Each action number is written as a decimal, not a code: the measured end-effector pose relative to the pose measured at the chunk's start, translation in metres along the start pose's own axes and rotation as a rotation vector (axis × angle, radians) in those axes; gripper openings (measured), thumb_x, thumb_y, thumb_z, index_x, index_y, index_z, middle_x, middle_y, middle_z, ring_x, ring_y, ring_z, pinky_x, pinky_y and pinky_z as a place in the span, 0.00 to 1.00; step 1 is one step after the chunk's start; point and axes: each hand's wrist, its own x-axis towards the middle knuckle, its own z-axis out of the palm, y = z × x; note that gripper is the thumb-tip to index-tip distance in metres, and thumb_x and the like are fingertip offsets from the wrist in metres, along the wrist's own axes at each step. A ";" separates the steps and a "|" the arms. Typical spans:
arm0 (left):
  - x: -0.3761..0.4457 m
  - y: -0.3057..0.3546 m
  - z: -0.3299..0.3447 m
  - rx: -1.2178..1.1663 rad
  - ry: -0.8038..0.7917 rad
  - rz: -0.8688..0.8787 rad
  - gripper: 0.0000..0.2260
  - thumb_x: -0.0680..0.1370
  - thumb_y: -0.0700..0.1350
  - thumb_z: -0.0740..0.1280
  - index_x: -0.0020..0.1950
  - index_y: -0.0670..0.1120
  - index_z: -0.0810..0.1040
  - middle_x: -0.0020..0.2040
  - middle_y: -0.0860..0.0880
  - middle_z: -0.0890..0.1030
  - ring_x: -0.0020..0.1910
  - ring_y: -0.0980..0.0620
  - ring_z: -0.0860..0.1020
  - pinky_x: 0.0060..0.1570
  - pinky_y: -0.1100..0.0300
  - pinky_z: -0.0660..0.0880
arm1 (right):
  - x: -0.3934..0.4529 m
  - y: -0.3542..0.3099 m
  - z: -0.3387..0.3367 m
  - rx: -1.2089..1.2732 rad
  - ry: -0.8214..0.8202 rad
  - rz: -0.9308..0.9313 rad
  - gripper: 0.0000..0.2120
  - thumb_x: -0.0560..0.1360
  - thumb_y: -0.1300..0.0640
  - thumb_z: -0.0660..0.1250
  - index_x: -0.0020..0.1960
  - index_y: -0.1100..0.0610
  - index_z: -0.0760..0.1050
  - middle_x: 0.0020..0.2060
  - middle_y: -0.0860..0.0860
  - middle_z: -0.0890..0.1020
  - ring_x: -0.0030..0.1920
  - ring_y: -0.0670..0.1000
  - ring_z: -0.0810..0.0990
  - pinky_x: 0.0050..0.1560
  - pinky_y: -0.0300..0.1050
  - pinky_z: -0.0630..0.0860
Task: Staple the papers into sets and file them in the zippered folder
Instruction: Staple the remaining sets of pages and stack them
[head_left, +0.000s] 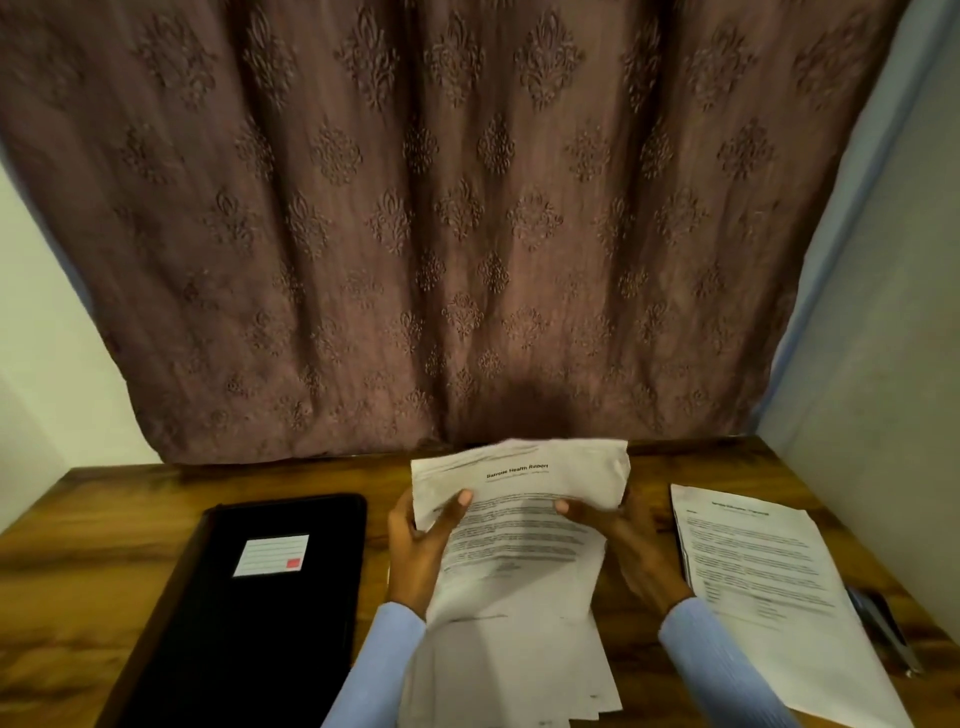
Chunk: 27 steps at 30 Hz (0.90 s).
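Observation:
A printed sheet (519, 499) is raised and curled over a loose stack of papers (509, 660) at the table's front centre. My left hand (421, 545) grips the sheet's left edge, thumb on top. My right hand (618, 540) grips its right edge. A black zippered folder (260, 623) with a white label lies flat and closed on the left. Another printed set of papers (769, 582) lies on the right. A dark stapler (883, 629) peeks out from under that set's right edge, mostly hidden.
The wooden table (104, 525) ends at a brown patterned curtain (467, 234) behind. Pale walls stand close on the left and right sides.

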 end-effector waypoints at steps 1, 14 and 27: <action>-0.002 -0.002 0.001 -0.002 0.003 -0.003 0.09 0.73 0.38 0.69 0.51 0.48 0.78 0.44 0.50 0.85 0.42 0.54 0.84 0.35 0.65 0.78 | -0.002 0.003 -0.001 -0.001 -0.003 0.015 0.34 0.49 0.50 0.81 0.53 0.52 0.76 0.47 0.52 0.84 0.48 0.54 0.83 0.42 0.47 0.81; -0.008 -0.004 0.010 0.072 0.056 0.010 0.05 0.76 0.41 0.67 0.45 0.52 0.76 0.39 0.55 0.83 0.39 0.54 0.82 0.30 0.69 0.76 | -0.002 0.000 0.000 -0.067 0.022 0.028 0.20 0.58 0.65 0.79 0.46 0.54 0.78 0.44 0.51 0.84 0.48 0.55 0.83 0.45 0.50 0.81; -0.001 -0.026 0.012 0.061 0.075 -0.044 0.06 0.75 0.41 0.67 0.48 0.51 0.79 0.41 0.56 0.85 0.43 0.53 0.84 0.38 0.58 0.81 | 0.001 0.012 -0.009 -0.078 -0.013 0.000 0.24 0.53 0.55 0.82 0.47 0.53 0.79 0.44 0.51 0.85 0.46 0.53 0.84 0.42 0.45 0.81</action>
